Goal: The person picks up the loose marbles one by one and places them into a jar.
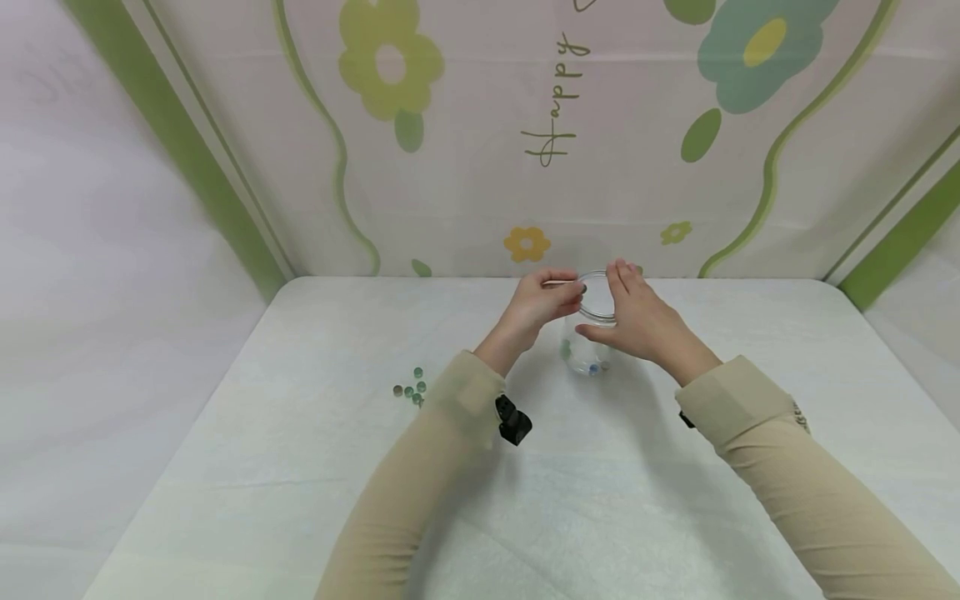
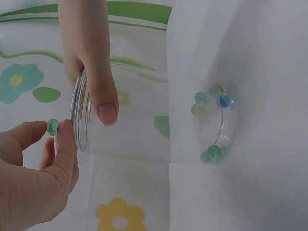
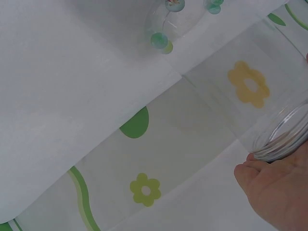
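Observation:
A clear jar (image 1: 587,354) stands upright on the table towards the back, its round mouth uncovered. Several marbles (image 2: 214,152) in green, blue and clear tones lie at its bottom. My right hand (image 1: 647,321) grips the jar just under the rim (image 2: 82,113), thumb on the near side and fingers on the far side. Right at the mouth, my left hand (image 1: 534,307) pinches a green marble (image 2: 53,127) between thumb and fingertips. Those left fingers touch or nearly touch the rim. In the right wrist view, only part of the right hand (image 3: 279,187) shows beside the rim.
Several loose green and brownish marbles (image 1: 408,391) lie on the white-covered table (image 1: 300,467), left of the left forearm. Behind the table's back edge hangs a flower-printed cloth (image 1: 457,192). A small black device (image 1: 513,419) is worn on the left wrist.

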`<state>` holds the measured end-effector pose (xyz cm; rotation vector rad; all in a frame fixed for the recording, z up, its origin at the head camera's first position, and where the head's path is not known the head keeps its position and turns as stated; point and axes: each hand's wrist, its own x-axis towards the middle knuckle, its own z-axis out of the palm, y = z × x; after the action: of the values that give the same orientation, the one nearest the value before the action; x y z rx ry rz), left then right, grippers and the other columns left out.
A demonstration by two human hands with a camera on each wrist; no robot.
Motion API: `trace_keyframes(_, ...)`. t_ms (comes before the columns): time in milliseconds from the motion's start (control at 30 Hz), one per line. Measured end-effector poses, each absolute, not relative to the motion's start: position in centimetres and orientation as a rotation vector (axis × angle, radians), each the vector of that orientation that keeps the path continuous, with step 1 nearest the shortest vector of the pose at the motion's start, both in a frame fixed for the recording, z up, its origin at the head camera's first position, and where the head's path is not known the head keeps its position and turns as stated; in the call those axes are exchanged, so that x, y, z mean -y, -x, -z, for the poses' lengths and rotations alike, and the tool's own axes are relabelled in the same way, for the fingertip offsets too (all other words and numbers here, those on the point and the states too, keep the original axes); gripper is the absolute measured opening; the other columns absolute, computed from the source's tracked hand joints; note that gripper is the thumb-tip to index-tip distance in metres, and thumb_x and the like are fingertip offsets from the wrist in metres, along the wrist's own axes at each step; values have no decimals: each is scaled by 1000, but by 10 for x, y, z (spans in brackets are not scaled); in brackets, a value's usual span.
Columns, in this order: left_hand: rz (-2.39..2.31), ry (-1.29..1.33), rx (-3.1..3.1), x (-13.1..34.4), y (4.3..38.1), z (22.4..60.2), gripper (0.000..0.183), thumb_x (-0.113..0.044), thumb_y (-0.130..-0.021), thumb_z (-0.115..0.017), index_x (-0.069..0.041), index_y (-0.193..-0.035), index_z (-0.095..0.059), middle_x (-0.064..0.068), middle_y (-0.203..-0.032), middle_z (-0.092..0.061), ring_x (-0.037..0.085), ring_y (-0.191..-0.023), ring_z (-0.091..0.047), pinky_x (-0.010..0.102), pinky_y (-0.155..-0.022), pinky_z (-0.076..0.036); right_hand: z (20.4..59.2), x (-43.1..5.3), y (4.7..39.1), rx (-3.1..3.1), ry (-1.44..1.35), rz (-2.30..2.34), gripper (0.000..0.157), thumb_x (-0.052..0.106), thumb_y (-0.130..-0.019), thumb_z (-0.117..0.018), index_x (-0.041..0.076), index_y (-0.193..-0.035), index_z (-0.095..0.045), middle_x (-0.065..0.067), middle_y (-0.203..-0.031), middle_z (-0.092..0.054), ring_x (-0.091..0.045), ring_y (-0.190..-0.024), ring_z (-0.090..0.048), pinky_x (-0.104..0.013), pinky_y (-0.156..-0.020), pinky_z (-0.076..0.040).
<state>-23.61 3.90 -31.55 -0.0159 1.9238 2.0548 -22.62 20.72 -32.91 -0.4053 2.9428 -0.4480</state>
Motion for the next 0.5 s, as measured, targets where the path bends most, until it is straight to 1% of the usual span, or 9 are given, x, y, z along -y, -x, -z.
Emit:
trace_keyframes(333,-2045,23,-1940,-40,237,316,34,-10,-93,-62,0,-125,-56,17,-123,-63,29,-114,-62,29,-93,-56,327,-207,225,-2938,399,449,105,53,-87,-59,-7,-150,0,-26,-159,4,-41,-147,3,-61,-118,-16)
trace_keyframes(433,-2061,23,-1930,-40,237,316,33,-10,-93,-62,0,-123,-57,18,-121,-63,31,-113,-62,30,-93,-56,327,-207,225,-2934,399,455,105,53,-87,-59,-7,-150,0,-26,-159,4,-41,-147,4,-61,-118,-15)
trace_keyframes(500,-2067,20,-1929,-39,237,316,31,-10,-92,-62,0,-121,-59,17,-118,-64,29,-110,-64,29,-92,-57,327,-207,225,-2932,400,456,105,53,-87,-59,-7,-150,0,-25,-159,4,-41,-147,4,-61,-118,-15)
